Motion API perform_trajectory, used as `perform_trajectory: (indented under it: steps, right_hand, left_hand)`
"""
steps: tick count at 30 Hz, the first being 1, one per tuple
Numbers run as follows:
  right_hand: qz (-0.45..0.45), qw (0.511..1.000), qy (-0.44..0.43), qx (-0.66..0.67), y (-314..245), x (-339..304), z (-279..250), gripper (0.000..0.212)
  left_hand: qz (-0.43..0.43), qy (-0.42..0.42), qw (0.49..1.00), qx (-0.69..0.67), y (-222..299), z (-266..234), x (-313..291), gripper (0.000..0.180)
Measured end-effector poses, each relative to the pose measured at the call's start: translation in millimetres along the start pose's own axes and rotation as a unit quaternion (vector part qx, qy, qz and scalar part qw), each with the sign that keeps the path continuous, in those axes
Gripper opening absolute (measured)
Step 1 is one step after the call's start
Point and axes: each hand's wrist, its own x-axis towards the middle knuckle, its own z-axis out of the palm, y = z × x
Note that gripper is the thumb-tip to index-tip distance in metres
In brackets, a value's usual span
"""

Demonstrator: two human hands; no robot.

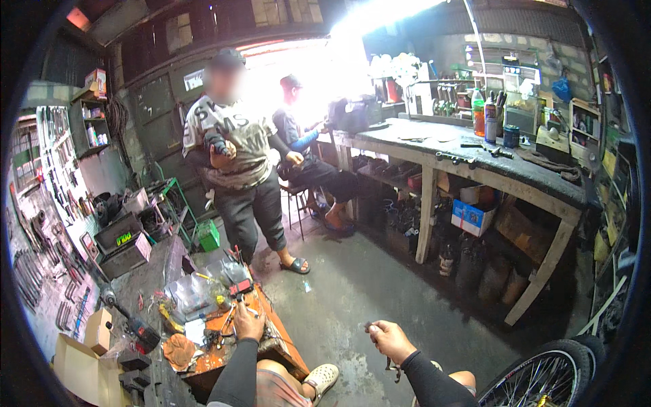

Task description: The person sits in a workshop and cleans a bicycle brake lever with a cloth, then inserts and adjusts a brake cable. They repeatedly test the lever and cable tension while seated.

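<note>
Pinching a dark part (369,327), the right hand (393,341) should stay steady; the left hand (249,325), grip unclear, light near tools (228,320).

Half-hidden grips, cropped edges
Too small to tell, the dark piece (368,327) in the right fingers (381,330); too blurred, the curved dark thing (392,370) below. Hidden behind the left fingers (242,312), part of the orange surface (277,325); too jumbled to tell apart, the small tools (214,336) nearby. Cut off by the lower edge, the left sleeve (237,378), the right sleeve (434,383), the cardboard box (83,367) and the bicycle wheel (542,380). Blurred out, the face (226,76) of the standing person (234,146).
</note>
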Motion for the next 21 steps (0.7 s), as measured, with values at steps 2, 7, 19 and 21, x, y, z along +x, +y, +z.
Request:
perform_trajectory:
  steps: [2, 7, 19, 21]
  right_hand:
    - [-0.006, 1.0, 0.005, -0.004, 2.0, 0.4, -2.5, 0.028]
    - [-0.004, 1.0, 0.005, 0.014, -3.3, 1.5, 1.0, 0.03]
    - [-0.028, 0.999, 0.034, -0.008, 6.8, -11.0, -0.9, 0.027]
    - [-0.038, 0.999, 0.038, -0.007, 2.3, -12.1, -1.2, 0.027]
  left_hand:
    - [-0.015, -0.03, 0.999, 0.003, 6.6, -2.1, -1.6, 0.079]
    - [-0.053, -0.071, 0.993, 0.075, -19.3, -3.0, -2.3, 0.093]
    - [-0.158, -0.261, 0.941, 0.148, 20.0, -35.5, -10.8, 0.082]
    - [-0.092, -0.218, 0.966, 0.109, 14.8, -30.9, -14.3, 0.082]
